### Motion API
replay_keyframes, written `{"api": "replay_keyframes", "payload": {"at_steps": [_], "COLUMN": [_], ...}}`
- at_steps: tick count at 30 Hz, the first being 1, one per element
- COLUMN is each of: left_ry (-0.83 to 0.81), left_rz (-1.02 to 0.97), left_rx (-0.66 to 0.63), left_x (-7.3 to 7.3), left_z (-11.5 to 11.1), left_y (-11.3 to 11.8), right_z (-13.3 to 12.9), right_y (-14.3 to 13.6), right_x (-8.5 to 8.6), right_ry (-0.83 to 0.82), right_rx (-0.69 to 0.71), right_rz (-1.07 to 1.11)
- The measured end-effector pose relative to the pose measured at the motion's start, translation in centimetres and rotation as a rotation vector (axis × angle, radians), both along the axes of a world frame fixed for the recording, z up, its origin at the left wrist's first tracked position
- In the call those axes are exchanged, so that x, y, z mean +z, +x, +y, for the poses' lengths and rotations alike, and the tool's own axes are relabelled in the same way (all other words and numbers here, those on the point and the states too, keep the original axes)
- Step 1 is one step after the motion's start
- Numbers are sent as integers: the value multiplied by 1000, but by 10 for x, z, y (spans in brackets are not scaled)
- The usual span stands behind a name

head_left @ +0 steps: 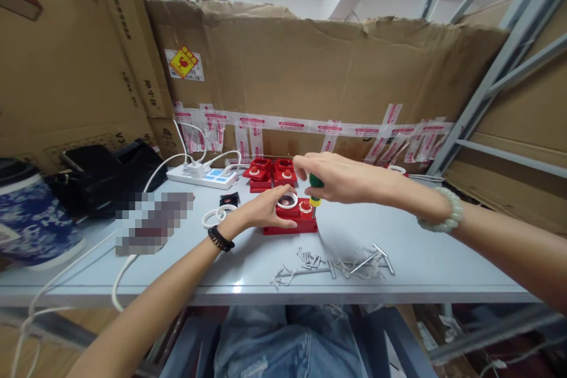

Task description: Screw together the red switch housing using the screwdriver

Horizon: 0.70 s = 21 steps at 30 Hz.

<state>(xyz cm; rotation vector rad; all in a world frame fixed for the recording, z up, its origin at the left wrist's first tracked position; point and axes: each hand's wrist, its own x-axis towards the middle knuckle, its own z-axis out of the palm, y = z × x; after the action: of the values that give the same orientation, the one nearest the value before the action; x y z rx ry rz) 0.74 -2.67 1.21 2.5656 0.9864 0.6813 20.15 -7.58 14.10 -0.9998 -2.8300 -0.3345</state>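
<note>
A red block-shaped part [290, 225] with a white ring [287, 201] and a round red knob lies on the table in front of me. My left hand [270, 208] rests on its left side, thumb along the front and fingers over the top, gripping it. Above its right end, my right hand [319, 174] is wrapped round a screwdriver [315, 191] with a green and yellow handle, held upright. The screwdriver's shaft reaches down at the part's right edge; its tip is too small to make out.
Loose screws [310, 258] and metal rods [363, 264] lie near the front edge. Behind are more red parts [259, 172] and a white power strip [212, 176]. White rings [213, 218], a black pouch [110, 171] and a blue-and-white container [38, 218] are at the left.
</note>
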Motion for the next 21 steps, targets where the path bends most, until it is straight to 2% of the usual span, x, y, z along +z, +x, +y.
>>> {"api": "replay_keyframes", "payload": {"at_steps": [2, 3, 7, 9, 11, 17, 21], "left_ry": [6, 5, -24, -33, -31, -39, -23], "left_rz": [-5, -8, -3, 0, -1, 1, 10], "left_rx": [-13, -12, 16, 24, 26, 25, 23], "left_x": [0, 0, 2, 2, 2, 3, 2], "left_z": [0, 0, -1, -2, -2, -2, -1], "left_y": [0, 0, 1, 1, 1, 0, 1], "right_z": [-5, -6, -2, 3, 6, 7, 3], "right_y": [-2, -3, 0, 3, 7, 14, 11], "right_x": [2, 3, 5, 5, 6, 14, 18], "right_ry": [-57, -54, 110, 149, 105, -194, -250], "right_rx": [22, -30, -413, -467, -407, -188, -120], "right_rz": [-35, -54, -139, -154, -113, -39, -47]}}
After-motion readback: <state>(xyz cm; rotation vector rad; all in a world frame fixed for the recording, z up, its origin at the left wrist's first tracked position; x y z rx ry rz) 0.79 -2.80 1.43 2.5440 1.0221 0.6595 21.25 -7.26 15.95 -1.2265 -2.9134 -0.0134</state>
